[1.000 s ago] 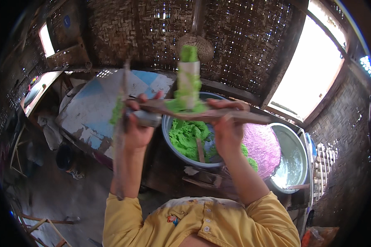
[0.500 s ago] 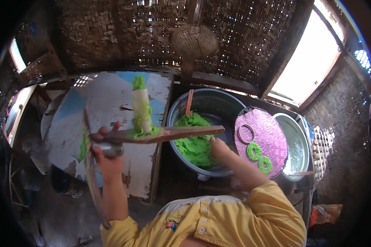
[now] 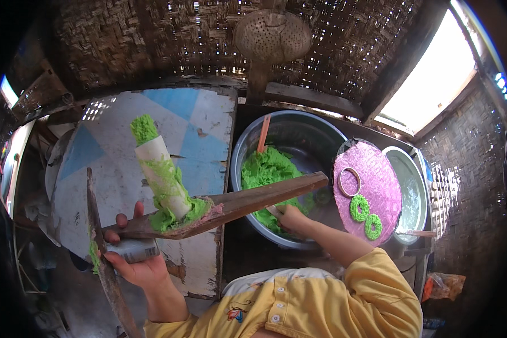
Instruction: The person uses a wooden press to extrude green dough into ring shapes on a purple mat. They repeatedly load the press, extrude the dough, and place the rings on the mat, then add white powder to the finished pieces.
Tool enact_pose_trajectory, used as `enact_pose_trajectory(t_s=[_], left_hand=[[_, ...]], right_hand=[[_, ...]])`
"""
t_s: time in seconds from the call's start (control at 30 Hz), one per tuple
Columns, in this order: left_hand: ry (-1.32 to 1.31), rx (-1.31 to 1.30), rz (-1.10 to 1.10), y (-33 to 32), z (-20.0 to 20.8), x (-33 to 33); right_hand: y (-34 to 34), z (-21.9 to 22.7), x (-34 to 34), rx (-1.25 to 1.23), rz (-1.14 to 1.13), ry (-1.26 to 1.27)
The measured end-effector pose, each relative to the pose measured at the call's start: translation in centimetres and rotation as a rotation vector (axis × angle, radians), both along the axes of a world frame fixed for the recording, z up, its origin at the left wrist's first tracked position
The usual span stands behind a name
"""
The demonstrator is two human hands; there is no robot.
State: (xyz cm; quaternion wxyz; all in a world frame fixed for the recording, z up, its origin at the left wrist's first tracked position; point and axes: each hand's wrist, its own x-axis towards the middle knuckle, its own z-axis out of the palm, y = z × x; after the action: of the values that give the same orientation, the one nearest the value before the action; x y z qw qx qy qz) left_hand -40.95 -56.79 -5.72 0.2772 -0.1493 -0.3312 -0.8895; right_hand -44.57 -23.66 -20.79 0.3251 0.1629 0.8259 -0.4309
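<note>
My left hand [image 3: 138,265] is wrapped round a metal can [image 3: 132,250] at the joint of a wooden press. Its long wooden arm [image 3: 253,204] reaches right over the basin. A pale tube [image 3: 162,174], smeared green, stands tilted through this arm, with a plug of green dough [image 3: 144,129] poking from its top. The second wooden arm [image 3: 108,276] slants down at the left, green dough on its side. Inside the basin [image 3: 243,225], my right hand [image 3: 293,219] closes on a pale flat tool [image 3: 274,211], partly hidden, at the bright green dough [image 3: 267,169].
An orange stick [image 3: 264,132] stands in the dough. To the right, a round pink sheet [image 3: 372,174] bears a ring [image 3: 349,181] and two green noodle-like rings [image 3: 359,208]. Behind it sits a tub of water [image 3: 408,191]. A peeling board table [image 3: 203,112] lies at left.
The press in my left hand has moved left and its tube now leans left. My right hand has shifted slightly left and down in the basin, and the pale tool now shows.
</note>
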Motion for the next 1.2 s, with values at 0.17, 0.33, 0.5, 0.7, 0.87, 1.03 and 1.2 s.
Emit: enact_pose_trajectory(t_s=[0.17, 0.33, 0.5, 0.7, 0.87, 1.03, 1.2], left_hand=[[-0.016, -0.075, -0.009, 0.5, 0.4, 0.3], [0.077, -0.091, 0.068, 0.9, 0.3, -0.1], [0.004, -0.092, 0.082, 0.6, 0.0, 0.0], [0.019, -0.076, 0.065, 0.5, -0.1, -0.3], [0.001, -0.056, 0.017, 0.7, 0.0, -0.1], [-0.077, -0.114, -0.005, 0.1, 0.2, 0.4], [0.027, -0.118, -0.013, -1.2, 0.2, 0.5]], right_hand=[[-0.3, 1.1, 0.2, -0.190, -0.046, -0.002], [2.2, 6.2, 1.6, -0.229, 0.093, 0.029], [2.5, 6.5, 1.4, 0.060, 0.148, -0.109], [0.2, 0.9, 0.1, 0.066, 0.155, 0.099], [1.4, 2.5, 0.9, -0.112, 0.105, 0.007], [2.2, 7.7, 2.6, -0.215, 0.059, -0.049], [6.3, 15.6, 5.0, -0.265, 0.103, 0.019]])
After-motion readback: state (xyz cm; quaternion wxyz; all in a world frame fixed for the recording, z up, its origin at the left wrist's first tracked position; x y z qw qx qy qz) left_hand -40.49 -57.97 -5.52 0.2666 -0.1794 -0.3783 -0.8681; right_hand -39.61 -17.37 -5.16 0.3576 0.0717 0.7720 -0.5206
